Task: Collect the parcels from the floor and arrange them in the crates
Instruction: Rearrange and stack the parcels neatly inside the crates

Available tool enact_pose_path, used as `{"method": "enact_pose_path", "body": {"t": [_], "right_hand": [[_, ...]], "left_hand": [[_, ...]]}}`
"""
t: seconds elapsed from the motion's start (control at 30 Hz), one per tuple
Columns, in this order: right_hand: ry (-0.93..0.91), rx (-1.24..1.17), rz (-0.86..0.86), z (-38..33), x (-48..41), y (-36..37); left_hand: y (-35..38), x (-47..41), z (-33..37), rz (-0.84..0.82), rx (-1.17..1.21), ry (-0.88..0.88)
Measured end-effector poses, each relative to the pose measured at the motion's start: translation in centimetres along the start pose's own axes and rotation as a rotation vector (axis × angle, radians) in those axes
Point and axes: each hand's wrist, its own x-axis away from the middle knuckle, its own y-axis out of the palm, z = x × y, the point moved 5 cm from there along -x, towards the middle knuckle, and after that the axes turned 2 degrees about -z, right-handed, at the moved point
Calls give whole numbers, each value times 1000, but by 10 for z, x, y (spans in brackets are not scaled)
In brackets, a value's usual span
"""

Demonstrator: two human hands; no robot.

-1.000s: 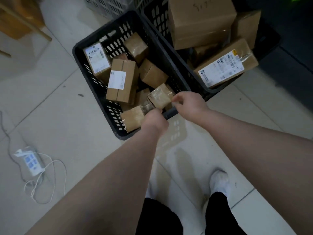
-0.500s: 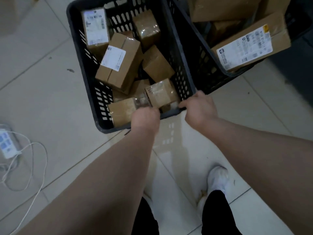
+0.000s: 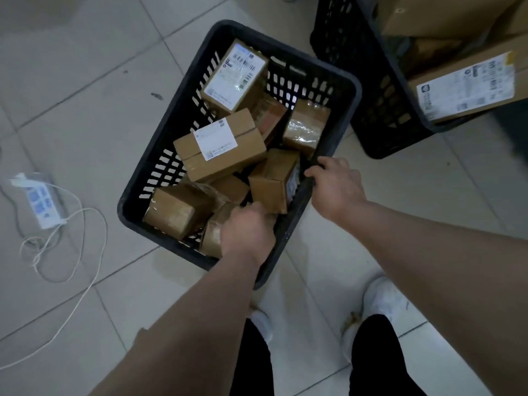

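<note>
A black slotted crate [image 3: 160,167] stands on the tiled floor and holds several brown cardboard parcels. One labelled parcel [image 3: 220,145] lies in its middle, another [image 3: 235,77] leans at its far end. My right hand [image 3: 334,190] grips the crate's right rim. My left hand [image 3: 247,232] is curled at the same rim closer to me, above a tape-wrapped parcel [image 3: 211,237]; its fingertips are hidden. A second black crate [image 3: 380,110] at the upper right holds bigger boxes, among them a large labelled one [image 3: 465,84].
A white power strip [image 3: 43,201] with a loose white cable [image 3: 83,247] lies on the floor to the left. My legs and white shoes [image 3: 383,301] are at the bottom, close to the crate's near corner. A gap of tile separates the two crates.
The crate has turned and come away from the second crate, which it touched before. Both hands stayed on its rim. The parcel held one second ago now lies inside.
</note>
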Motion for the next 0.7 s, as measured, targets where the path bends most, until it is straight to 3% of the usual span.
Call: {"method": "enact_pose_path", "body": {"t": [0.1, 0.17, 0.23, 0.33, 0.43, 0.6, 0.7], "right_hand": [[131, -11, -96, 0, -6, 14], [187, 61, -175, -3, -6, 28], [232, 41, -151, -4, 0, 41], [363, -175, -128, 5, 26, 64], [517, -338, -158, 28, 71, 82], [685, -190, -255, 83, 154, 104], [782, -228, -265, 116, 204, 125]], "left_hand": [[-10, 2, -11, 157, 20, -192], [-13, -4, -40, 79, -14, -398], [-18, -10, -65, -26, -123, -488], [-25, -17, -84, -49, -264, -456], [-20, -18, -77, -66, -248, -439], [3, -9, -47, -79, -318, -476], [45, 6, -36, -329, -251, -413]]}}
